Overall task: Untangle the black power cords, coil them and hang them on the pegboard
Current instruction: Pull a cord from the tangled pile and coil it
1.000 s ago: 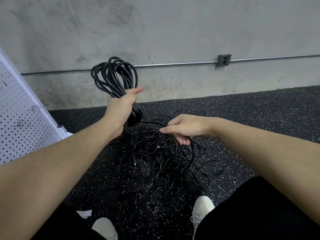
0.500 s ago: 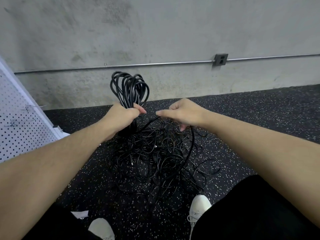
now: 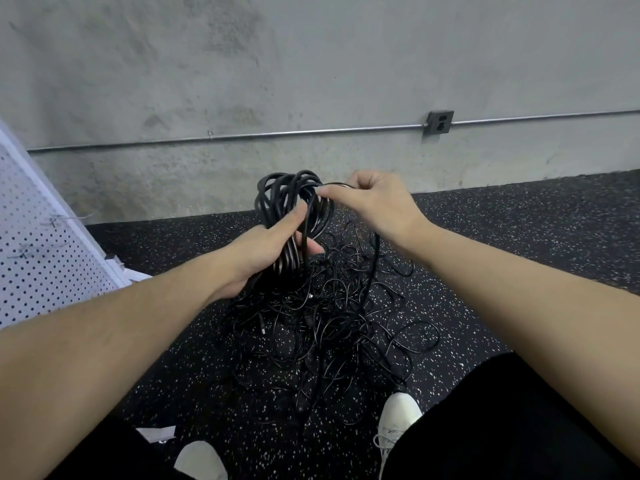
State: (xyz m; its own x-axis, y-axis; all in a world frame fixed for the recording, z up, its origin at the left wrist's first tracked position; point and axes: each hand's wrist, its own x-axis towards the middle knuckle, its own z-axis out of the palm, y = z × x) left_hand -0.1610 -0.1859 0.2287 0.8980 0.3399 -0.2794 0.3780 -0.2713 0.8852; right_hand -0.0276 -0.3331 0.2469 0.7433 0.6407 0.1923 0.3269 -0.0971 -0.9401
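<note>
right hand (image 3: 377,202) raised to coil (image 3: 294,202), left hand (image 3: 266,251) gripping

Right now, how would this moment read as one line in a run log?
step: coiling | left hand: grips coil | right hand: pinches cord strand at coil top | tangled pile: on floor | pegboard: no cords seen

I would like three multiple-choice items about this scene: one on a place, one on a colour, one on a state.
1. Where is the pegboard?
A. at the left
B. at the right
C. on the far wall

2. What colour are the shoes?
A. red
B. white
C. black

3. What does the left hand do?
A. hangs idle
B. presses the floor
C. grips the coiled cord

Answers: 1 A, it leans at the left edge; 2 B, both toes are white; 3 C, its fingers wrap the coil.
</note>
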